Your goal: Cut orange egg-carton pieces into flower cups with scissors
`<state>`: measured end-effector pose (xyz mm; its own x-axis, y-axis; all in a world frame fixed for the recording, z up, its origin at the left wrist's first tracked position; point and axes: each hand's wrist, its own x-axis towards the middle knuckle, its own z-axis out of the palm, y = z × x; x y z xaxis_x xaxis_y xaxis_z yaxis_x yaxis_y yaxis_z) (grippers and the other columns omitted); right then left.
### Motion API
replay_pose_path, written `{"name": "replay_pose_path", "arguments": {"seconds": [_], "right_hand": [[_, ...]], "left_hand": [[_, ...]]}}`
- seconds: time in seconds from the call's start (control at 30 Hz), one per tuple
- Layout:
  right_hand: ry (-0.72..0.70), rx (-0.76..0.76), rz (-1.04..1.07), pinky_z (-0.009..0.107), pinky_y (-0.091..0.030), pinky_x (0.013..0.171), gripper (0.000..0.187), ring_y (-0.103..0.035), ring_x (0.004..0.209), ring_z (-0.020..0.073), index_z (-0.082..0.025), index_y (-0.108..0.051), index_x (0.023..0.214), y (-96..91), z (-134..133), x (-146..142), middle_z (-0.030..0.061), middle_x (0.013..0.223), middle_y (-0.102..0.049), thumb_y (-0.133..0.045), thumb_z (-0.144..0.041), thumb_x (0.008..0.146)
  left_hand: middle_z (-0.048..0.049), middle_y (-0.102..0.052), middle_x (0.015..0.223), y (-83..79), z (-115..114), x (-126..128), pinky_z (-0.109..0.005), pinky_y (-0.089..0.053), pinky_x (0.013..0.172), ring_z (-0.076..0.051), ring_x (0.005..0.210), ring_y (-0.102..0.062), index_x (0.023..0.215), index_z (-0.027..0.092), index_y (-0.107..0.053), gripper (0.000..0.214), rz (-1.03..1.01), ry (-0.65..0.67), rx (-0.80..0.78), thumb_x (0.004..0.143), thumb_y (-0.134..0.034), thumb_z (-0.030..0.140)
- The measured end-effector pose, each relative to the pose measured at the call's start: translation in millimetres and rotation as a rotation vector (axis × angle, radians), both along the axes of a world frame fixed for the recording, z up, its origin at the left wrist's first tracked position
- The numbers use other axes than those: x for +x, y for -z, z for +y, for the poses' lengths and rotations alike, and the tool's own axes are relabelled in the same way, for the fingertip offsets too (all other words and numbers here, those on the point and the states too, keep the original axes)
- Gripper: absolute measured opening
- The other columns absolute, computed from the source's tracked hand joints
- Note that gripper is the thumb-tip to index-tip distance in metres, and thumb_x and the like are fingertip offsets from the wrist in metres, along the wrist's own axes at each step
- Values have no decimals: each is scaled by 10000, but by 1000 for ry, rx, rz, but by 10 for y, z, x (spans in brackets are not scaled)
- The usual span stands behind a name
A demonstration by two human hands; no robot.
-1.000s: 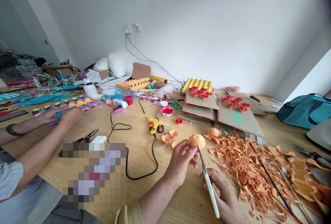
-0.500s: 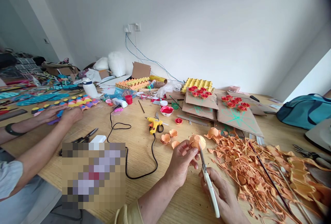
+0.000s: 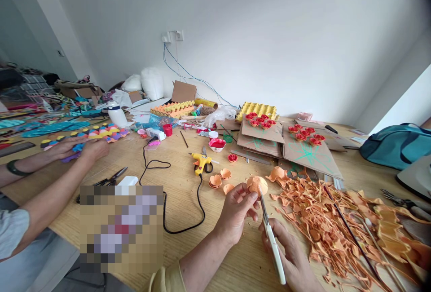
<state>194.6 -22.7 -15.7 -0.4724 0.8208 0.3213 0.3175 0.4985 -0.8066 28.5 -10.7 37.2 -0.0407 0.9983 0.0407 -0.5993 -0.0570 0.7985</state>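
My left hand [image 3: 235, 213] pinches an orange egg-carton cup [image 3: 257, 184], its domed side turned up. In my right hand [image 3: 286, 247] are white-handled scissors [image 3: 274, 249], their blades pointing up and touching the cup's lower edge. How far the blades are parted I cannot tell. Several cut orange cups [image 3: 215, 181] with petal-like rims sit on the table to the left of my left hand. Beyond them lies a single red paper flower [image 3: 232, 158]. A heap of orange carton scraps [image 3: 319, 215] spreads to the right of my right hand.
A yellow glue gun [image 3: 202, 162] trails its black cord over the table. Behind stand a bowl of red paint [image 3: 217, 144] and cardboard sheets [image 3: 308, 155] bearing red flowers. At left, a co-worker's hands [image 3: 92, 152] hold a multicoloured carton strip. Black scissors [image 3: 112, 178] lie nearby.
My hands, the cup and the scissors stay almost exactly in place. The co-worker's hands at the left shift very slightly.
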Motion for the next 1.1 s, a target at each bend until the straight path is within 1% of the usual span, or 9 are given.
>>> {"name": "replay_pose_path", "arguments": {"seconds": [0.27,0.53,0.7,0.87,0.97,1.1], "right_hand": [[-26,18,-1,303,-453,633,360,-518,700,191,-240,-520,806,-63,-12,-22,8,745,-546,-384,-519,987],[-33,-5,-15,315,-445,638,383,-505,724,201,-235,-514,814,-27,-16,-21,21,760,-541,-358,-536,991],[-22,-16,3,310,-434,638,380,-484,710,190,-232,-528,815,-7,-22,-31,15,755,-525,-368,-526,993],[-23,-49,54,277,-394,553,380,-431,615,161,-236,-531,863,48,-58,-35,-11,696,-489,-373,-559,985],[-20,-62,87,262,-372,513,386,-394,563,143,-235,-505,824,65,-77,-40,-25,659,-459,-375,-562,983],[-14,-67,109,248,-354,485,398,-378,540,131,-231,-490,781,59,-84,-58,-31,643,-445,-415,-577,964]], "left_hand": [[8,-570,738,24,-8,8,-134,-417,414,-65,594,-483,776,147,-580,344,-40,3,-19,687,-824,374],[9,-568,735,0,-18,4,-139,-417,417,-68,600,-482,776,146,-587,367,-47,7,-24,657,-843,380],[10,-557,712,-3,-22,9,-142,-411,426,-72,602,-475,783,147,-600,357,-43,12,-24,667,-835,390],[3,-560,714,12,-17,-2,-138,-405,432,-78,615,-480,793,148,-612,332,-36,19,-14,688,-821,384],[-4,-571,729,19,-15,-8,-136,-408,435,-78,619,-481,805,147,-621,319,-28,18,-5,700,-812,380],[6,-556,703,16,-20,-9,-131,-412,441,-74,615,-476,813,147,-623,321,-51,23,-13,697,-819,374]]}}
